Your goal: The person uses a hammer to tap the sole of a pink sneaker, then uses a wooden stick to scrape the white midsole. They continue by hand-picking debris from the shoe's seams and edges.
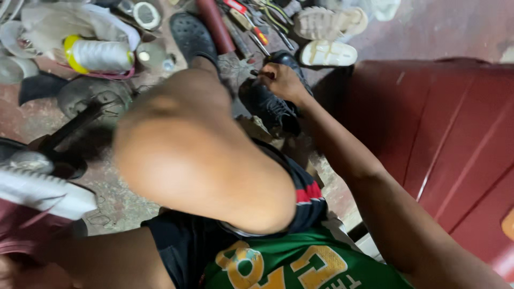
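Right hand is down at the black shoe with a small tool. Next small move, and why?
Probably draw the small tool through and clear of the black shoe. The right hand pinches it at the shoe's upper edge. The left hand is barely in view at the frame's lower-left corner, so a brace from it can't be confirmed.

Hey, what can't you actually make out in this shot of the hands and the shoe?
Head view only:
- Left hand: cut off by the frame's lower left corner; its grip is unclear.
- Black shoe: partly hidden behind the raised knee.
- Small thing pinched in the right hand: too small to identify.
- Knee: blurred.
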